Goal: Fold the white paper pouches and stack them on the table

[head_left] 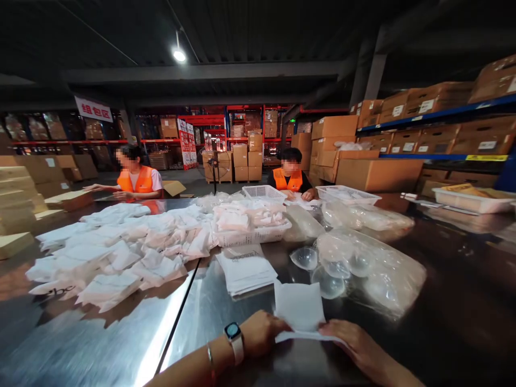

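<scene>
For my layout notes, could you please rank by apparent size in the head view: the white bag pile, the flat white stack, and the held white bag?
1. Sprawling pile of white bags
2. Flat stack of white bags
3. Single white bag held in both hands, looking close to the stack; nearness makes that unsure.

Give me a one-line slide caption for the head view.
Both hands, left hand and right hand, hold a white pouch on a steel table beside a pouch pile.

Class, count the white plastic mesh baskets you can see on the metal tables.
3: a filled basket mid-table behind the flat white stack, one before the far seated person, one to that person's right. More may be hidden.
</scene>
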A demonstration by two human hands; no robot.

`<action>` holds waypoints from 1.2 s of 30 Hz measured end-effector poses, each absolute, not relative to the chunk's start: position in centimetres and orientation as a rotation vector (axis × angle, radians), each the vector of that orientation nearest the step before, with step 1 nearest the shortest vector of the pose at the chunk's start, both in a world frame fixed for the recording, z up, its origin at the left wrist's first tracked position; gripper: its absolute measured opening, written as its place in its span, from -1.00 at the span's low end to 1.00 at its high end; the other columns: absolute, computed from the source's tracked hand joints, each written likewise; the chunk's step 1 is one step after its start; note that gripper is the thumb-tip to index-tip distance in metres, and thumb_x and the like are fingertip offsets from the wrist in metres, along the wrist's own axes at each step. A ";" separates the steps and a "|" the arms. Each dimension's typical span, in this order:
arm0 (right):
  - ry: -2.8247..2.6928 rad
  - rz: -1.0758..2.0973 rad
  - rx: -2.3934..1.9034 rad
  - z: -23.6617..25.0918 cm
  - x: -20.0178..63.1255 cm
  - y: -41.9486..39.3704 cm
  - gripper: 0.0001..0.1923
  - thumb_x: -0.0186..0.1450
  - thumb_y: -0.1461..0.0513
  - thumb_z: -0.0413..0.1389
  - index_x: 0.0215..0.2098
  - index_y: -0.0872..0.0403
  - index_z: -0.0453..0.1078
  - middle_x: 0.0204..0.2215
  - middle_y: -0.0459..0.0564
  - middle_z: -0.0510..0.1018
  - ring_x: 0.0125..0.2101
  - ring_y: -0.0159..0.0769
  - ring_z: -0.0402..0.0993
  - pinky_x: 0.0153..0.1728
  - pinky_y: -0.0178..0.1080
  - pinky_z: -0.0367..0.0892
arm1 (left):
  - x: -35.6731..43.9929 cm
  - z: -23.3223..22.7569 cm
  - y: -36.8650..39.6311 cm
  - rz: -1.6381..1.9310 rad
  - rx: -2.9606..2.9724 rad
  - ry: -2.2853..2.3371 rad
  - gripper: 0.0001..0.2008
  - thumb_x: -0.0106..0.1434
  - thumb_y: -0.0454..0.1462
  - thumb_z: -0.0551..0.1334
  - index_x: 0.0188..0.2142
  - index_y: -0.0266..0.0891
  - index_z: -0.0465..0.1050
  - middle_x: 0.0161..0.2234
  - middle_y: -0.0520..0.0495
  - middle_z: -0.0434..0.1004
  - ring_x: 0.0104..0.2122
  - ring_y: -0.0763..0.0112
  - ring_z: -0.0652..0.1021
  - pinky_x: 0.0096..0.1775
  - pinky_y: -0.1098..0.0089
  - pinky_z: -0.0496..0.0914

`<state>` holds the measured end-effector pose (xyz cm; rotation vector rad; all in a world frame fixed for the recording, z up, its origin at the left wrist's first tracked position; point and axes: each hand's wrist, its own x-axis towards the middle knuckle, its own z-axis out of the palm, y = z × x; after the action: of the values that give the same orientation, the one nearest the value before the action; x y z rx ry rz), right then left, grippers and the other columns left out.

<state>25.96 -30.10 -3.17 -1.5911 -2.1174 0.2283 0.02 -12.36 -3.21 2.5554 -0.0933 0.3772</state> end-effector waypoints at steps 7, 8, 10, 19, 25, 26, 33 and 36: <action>-1.442 0.433 -1.761 -3.3 21.7 -30.6 -0.40 0.34 -0.12 -0.21 -0.30 0.05 0.52 -0.40 0.02 0.60 -0.29 -0.10 0.51 -0.22 -0.17 0.41 | -0.4 -2.9 -15.9 0.616 2.279 0.459 -0.65 0.39 -0.16 -0.05 -0.29 -0.25 0.44 -0.40 -0.04 0.55 -0.41 0.38 0.49 -0.36 0.47 0.29; -1.422 0.414 -1.761 -3.3 21.3 -30.6 -0.40 0.32 -0.14 -0.20 -0.30 0.05 0.52 -0.39 0.03 0.60 -0.28 -0.09 0.51 -0.23 -0.16 0.40 | -0.3 -3.0 -16.2 0.631 2.285 0.501 -0.66 0.38 -0.17 -0.05 -0.30 -0.25 0.44 -0.42 -0.04 0.54 -0.43 0.39 0.48 -0.37 0.46 0.29; -1.416 0.325 -1.779 -3.4 21.0 -30.7 -0.39 0.29 -0.16 -0.18 -0.37 0.05 0.52 -0.40 0.07 0.59 -0.32 -0.08 0.51 -0.25 -0.15 0.40 | -0.3 -2.9 -16.6 0.654 2.381 0.540 -0.74 0.33 -0.22 0.02 -0.34 -0.24 0.43 -0.43 -0.05 0.53 -0.43 0.38 0.48 -0.34 0.44 0.29; -1.607 0.299 -1.644 -3.6 21.0 -31.5 -0.23 0.28 -0.28 -0.29 -0.27 0.06 0.53 -0.32 0.12 0.59 -0.26 -0.09 0.52 -0.18 -0.10 0.39 | 1.1 0.1 -14.8 0.341 2.769 -0.191 -0.40 0.04 0.02 0.30 0.01 -0.23 0.32 0.00 -0.20 0.47 -0.01 0.13 0.47 0.23 0.10 0.01; -1.699 0.159 -1.553 -4.2 21.0 -31.7 -0.30 0.35 -0.19 -0.31 -0.26 0.04 0.52 -0.31 0.09 0.60 -0.27 -0.15 0.53 -0.20 -0.14 0.43 | 0.9 -1.2 -13.9 0.284 2.742 -0.267 -0.27 -0.02 -0.12 0.31 0.16 -0.21 0.22 0.16 -0.19 0.34 0.14 0.10 0.36 0.23 0.16 0.04; -1.736 0.081 -1.521 -4.2 21.0 -31.8 -0.32 0.36 -0.17 -0.30 -0.25 0.03 0.52 -0.30 0.08 0.60 -0.26 -0.16 0.53 -0.19 -0.15 0.43 | 0.6 -1.3 -13.9 0.281 2.740 -0.265 -0.27 0.01 -0.13 0.29 0.19 -0.19 0.20 0.20 -0.18 0.29 0.18 0.11 0.30 0.25 0.13 -0.01; -1.629 -0.130 -1.503 -3.1 20.2 -31.0 -0.39 0.37 -0.13 -0.23 -0.43 0.02 0.49 -0.48 0.03 0.58 -0.43 -0.23 0.53 -0.36 -0.24 0.44 | -1.1 -1.5 -15.5 0.635 2.265 0.091 -0.61 0.32 -0.08 0.04 -0.12 -0.26 0.50 -0.04 -0.22 0.51 -0.05 0.18 0.48 0.03 0.21 0.30; -1.341 0.050 -1.646 -2.6 19.5 -29.7 -0.36 0.33 -0.18 -0.23 -0.48 0.04 0.45 -0.59 0.02 0.54 -0.53 -0.21 0.50 -0.49 -0.26 0.39 | -0.1 -2.2 -16.1 0.818 1.835 0.414 -0.40 0.31 0.13 -0.02 -0.48 -0.32 0.45 -0.50 -0.09 0.48 -0.44 0.37 0.44 -0.33 0.37 0.34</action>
<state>19.52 -29.74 -2.57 -1.6457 -1.3413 0.0500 -0.06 -16.06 -2.20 1.8352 0.4144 0.8176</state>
